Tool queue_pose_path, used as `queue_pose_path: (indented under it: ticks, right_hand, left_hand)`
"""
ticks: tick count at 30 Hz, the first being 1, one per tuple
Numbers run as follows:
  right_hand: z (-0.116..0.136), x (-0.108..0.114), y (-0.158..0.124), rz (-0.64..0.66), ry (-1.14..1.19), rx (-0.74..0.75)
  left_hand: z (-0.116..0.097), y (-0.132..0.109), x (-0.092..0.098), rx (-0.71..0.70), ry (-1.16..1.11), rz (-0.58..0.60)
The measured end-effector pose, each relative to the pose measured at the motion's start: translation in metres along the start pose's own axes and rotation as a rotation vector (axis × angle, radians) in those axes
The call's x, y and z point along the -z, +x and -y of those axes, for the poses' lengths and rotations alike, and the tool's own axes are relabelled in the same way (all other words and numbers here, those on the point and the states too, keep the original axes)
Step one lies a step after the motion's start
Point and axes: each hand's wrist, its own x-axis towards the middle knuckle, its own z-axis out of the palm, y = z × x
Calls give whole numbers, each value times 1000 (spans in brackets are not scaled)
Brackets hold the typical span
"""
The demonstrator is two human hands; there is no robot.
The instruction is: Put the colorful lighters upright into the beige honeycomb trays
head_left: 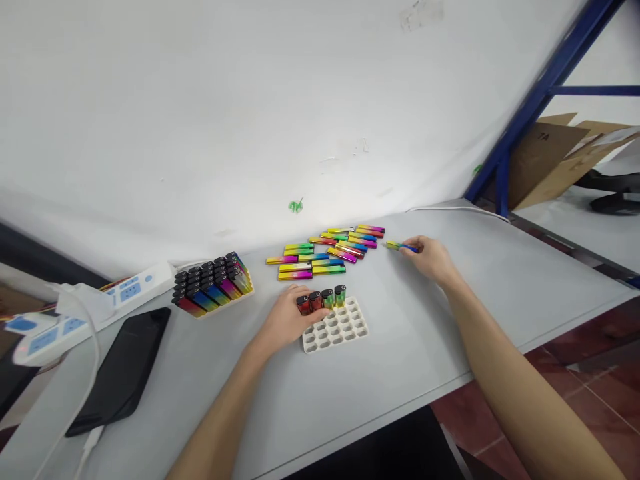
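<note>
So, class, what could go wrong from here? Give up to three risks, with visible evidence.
1. The left hand curls around some of the upright, black-topped red and green lighters in the white tray with oval holes; a nudge might tilt them.
2. The right hand grips a slim yellow, green and blue lighter by one end, so it could slip.
3. The left hand also sits near the loose, flat-lying rainbow-coloured lighters and might push some out of place.

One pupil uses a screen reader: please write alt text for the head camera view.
A person's left hand rests against upright lighters in a pale tray while the right hand holds another lighter. Loose lighters lie beyond; at the picture's left are a fuller tray, power strip and phone.
</note>
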Motion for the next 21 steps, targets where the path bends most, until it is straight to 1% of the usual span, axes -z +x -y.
queue_pose_path:
  ticks: [2, 6, 9, 11, 15, 17, 21]
  right_hand:
    - [5, 2, -1, -37, 167, -71]
    - [16, 0, -4, -105, 346, -64]
    - [22, -4, -6, -112, 637, -94]
    - [26, -6, -8, -44, 817, -115]
    - [42, -7, -18, 190, 1081, -148]
    - [53, -8, -26, 276, 1146, -173]
    - [71, -14, -41, 416, 1188, -204]
  left_hand:
    - [0, 0, 0, 6, 4, 2]
    - [-2, -1, 1, 0, 4, 14]
    - [-3, -1, 1, 0, -2, -2]
    - [-2, -1, 1, -6, -3, -3]
    - [0, -1, 0, -12, 6, 3]
    - [1, -1, 0, -16, 12, 0]
    - [1, -1, -1, -18, 18, -2]
